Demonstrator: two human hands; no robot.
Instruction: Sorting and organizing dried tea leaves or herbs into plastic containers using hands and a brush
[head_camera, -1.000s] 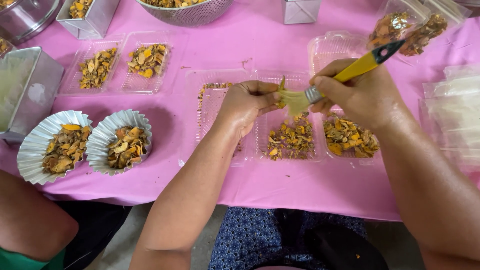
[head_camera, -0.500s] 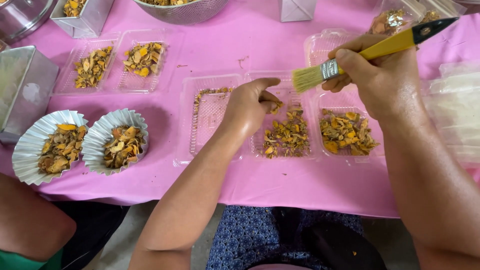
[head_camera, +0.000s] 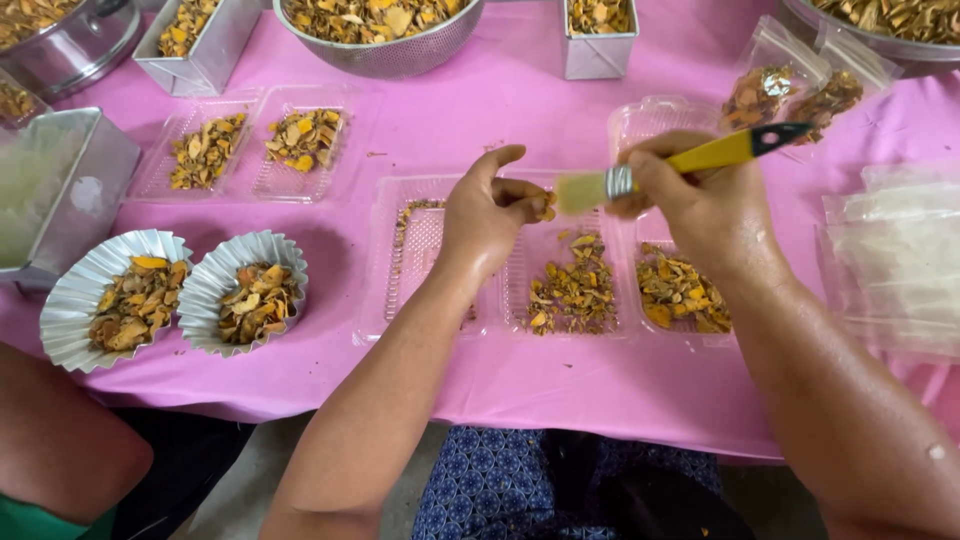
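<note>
Broadly, a pink tablecloth (head_camera: 520, 110) covers the whole table, and everything sits on it. Beyond the two hands stands a metal colander (head_camera: 385, 40) heaped with dried orange-brown slices, with small steel tins at either side of it. Well off to the left of the grip are two fluted foil cups (head_camera: 170, 290), both filled, and beyond them a filled clear tray (head_camera: 250, 150).

Directly under the hands lies the clear plastic tray (head_camera: 545, 265) being worked over: its leftmost compartment is nearly bare, the middle and right ones hold loose piles of the slices. To the right of the grip lies a stack of clear plastic bags (head_camera: 895, 260).

The right hand (head_camera: 700, 205) is closed around a brush (head_camera: 680, 165) with a yellow handle, fingers wrapped just behind the metal ferrule, bristles pointing left. The left hand (head_camera: 490, 215) pinches a small slice (head_camera: 545, 207) between thumb and fingertips, right beside the bristle tips (whether they actually touch it is hard to tell).

Judging by this, the slice is being brushed clean above the tray. It would go best with short, light strokes away from the pinching fingers, keeping the piece over the middle compartment so it lands there if dropped, and turning it to reach both faces.
</note>
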